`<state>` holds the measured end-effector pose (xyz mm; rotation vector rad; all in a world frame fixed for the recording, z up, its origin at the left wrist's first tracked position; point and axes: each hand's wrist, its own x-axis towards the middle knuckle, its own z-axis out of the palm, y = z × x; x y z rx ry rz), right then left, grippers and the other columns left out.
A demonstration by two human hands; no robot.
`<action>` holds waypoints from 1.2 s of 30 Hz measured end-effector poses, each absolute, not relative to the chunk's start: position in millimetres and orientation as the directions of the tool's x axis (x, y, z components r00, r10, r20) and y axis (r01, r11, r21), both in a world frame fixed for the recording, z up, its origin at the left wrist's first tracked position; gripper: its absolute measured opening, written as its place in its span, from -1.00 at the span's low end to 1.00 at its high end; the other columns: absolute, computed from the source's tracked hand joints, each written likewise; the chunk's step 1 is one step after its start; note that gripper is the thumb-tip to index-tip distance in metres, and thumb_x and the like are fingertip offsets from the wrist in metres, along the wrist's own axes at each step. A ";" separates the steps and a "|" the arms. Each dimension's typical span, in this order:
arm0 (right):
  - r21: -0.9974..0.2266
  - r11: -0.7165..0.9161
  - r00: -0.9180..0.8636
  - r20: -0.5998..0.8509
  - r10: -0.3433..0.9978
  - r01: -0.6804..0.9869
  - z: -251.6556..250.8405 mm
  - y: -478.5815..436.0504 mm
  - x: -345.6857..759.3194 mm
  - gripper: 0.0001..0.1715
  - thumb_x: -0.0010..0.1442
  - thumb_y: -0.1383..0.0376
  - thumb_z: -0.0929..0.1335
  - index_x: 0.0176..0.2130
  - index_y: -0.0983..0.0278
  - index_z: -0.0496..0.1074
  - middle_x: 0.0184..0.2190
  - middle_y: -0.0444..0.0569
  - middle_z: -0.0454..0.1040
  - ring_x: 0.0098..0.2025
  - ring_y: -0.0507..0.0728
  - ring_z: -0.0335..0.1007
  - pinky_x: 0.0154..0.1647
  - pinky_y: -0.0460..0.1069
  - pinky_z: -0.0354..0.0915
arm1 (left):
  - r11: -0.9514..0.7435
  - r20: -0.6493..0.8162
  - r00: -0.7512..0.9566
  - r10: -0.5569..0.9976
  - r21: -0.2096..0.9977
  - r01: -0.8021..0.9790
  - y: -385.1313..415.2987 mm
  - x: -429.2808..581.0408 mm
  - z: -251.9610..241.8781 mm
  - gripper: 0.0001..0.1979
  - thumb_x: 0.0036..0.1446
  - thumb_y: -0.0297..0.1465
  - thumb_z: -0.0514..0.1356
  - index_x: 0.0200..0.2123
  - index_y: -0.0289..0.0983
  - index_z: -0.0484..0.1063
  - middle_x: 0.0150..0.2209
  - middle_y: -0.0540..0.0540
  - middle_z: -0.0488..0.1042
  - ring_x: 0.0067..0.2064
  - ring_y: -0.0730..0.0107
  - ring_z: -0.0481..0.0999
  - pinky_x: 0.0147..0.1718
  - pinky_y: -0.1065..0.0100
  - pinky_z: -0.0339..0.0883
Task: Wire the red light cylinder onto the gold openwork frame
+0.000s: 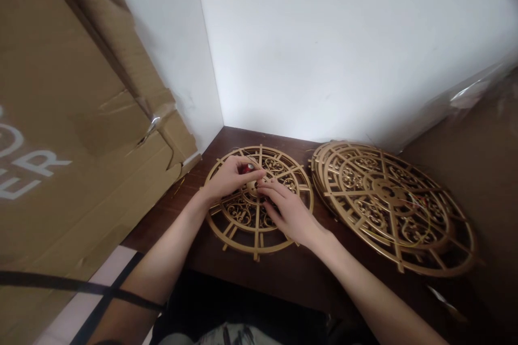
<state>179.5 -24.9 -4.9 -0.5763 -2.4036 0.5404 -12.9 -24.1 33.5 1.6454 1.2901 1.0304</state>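
A round gold openwork frame (256, 250) with spokes and scrollwork lies flat on the dark brown table (162, 221). Over its hub, my left hand (234, 177) is closed around a small red and silver item (248, 168), too small to make out fully. My right hand (285, 207) reaches the hub from the other side, its fingers pressed together near the left fingertips. Whatever its fingertips may hold is too small to tell.
At the right, a stack of similar gold frames (399, 256) has thin yellow and red wires on top. A large cardboard box (81, 118) stands at the left. A white wall (324, 54) rises behind the table. More brown cardboard (481, 172) is at the far right.
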 end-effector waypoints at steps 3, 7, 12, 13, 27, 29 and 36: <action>-0.491 0.828 -0.689 0.502 0.524 0.272 -7.1 -24.2 179.4 -0.63 0.24 0.42 0.18 0.03 0.26 0.30 0.06 0.05 0.35 0.15 0.17 0.22 0.18 0.17 0.21 | -0.167 0.119 0.155 0.981 0.923 0.347 -24.3 -13.4 33.5 -0.71 0.01 -0.22 0.25 -0.40 -0.38 0.53 -0.57 -0.02 0.39 -0.57 0.61 0.18 -0.60 0.51 0.04; -0.490 0.816 -0.630 0.538 0.560 0.307 -7.8 -23.3 179.9 -0.68 0.23 0.42 0.21 -0.04 0.24 0.35 -0.02 0.05 0.39 0.04 0.18 0.28 0.07 0.16 0.27 | -0.167 0.111 0.176 0.978 0.924 0.344 -24.2 -14.1 33.4 -0.72 0.03 -0.25 0.24 -0.38 -0.39 0.53 -0.54 -0.05 0.43 -0.55 0.60 0.21 -0.58 0.51 0.07; -0.468 0.804 -0.616 0.525 0.587 0.367 -7.4 -23.2 180.3 -0.71 0.22 0.40 0.22 -0.07 0.27 0.38 -0.09 0.07 0.41 -0.03 0.20 0.30 0.00 0.15 0.28 | -0.157 0.101 0.175 0.979 0.926 0.345 -24.6 -13.5 33.7 -0.75 0.03 -0.27 0.23 -0.37 -0.37 0.53 -0.51 -0.06 0.46 -0.55 0.60 0.21 -0.59 0.52 0.07; -0.457 0.808 -0.624 0.522 0.582 0.372 -7.3 -23.2 180.3 -0.70 0.22 0.40 0.22 -0.06 0.27 0.38 -0.08 0.08 0.41 -0.02 0.20 0.30 0.01 0.15 0.27 | -0.156 0.101 0.173 0.980 0.926 0.343 -24.7 -13.3 33.7 -0.75 0.03 -0.27 0.23 -0.36 -0.37 0.53 -0.51 -0.06 0.47 -0.55 0.60 0.23 -0.58 0.52 0.08; -0.310 0.880 -0.736 0.485 0.472 0.360 -3.7 -22.8 179.0 -0.63 0.23 0.40 0.21 0.02 0.32 0.36 0.04 0.10 0.39 0.17 0.21 0.19 0.19 0.23 0.12 | -0.156 0.110 0.141 0.984 0.916 0.369 -24.0 -11.8 34.3 -0.75 0.00 -0.26 0.26 -0.38 -0.37 0.53 -0.54 -0.02 0.39 -0.52 0.58 0.23 -0.56 0.49 0.09; -0.299 0.885 -0.745 0.480 0.463 0.357 -3.5 -23.1 179.0 -0.61 0.23 0.40 0.20 0.03 0.29 0.36 0.05 0.09 0.38 0.21 0.21 0.16 0.21 0.25 0.09 | -0.165 0.118 0.144 0.983 0.911 0.378 -23.6 -12.0 33.5 -0.73 0.00 -0.25 0.25 -0.37 -0.37 0.54 -0.56 -0.02 0.37 -0.52 0.57 0.22 -0.56 0.49 0.08; -0.314 0.872 -0.749 0.452 0.485 0.375 -5.3 -23.5 179.7 -0.61 0.25 0.37 0.21 0.05 0.27 0.35 0.05 0.07 0.40 0.20 0.20 0.19 0.25 0.26 0.04 | -0.164 0.113 0.162 0.980 0.924 0.345 -23.6 -12.2 31.2 -0.74 0.01 -0.25 0.25 -0.37 -0.36 0.54 -0.56 -0.02 0.41 -0.58 0.61 0.18 -0.59 0.49 0.06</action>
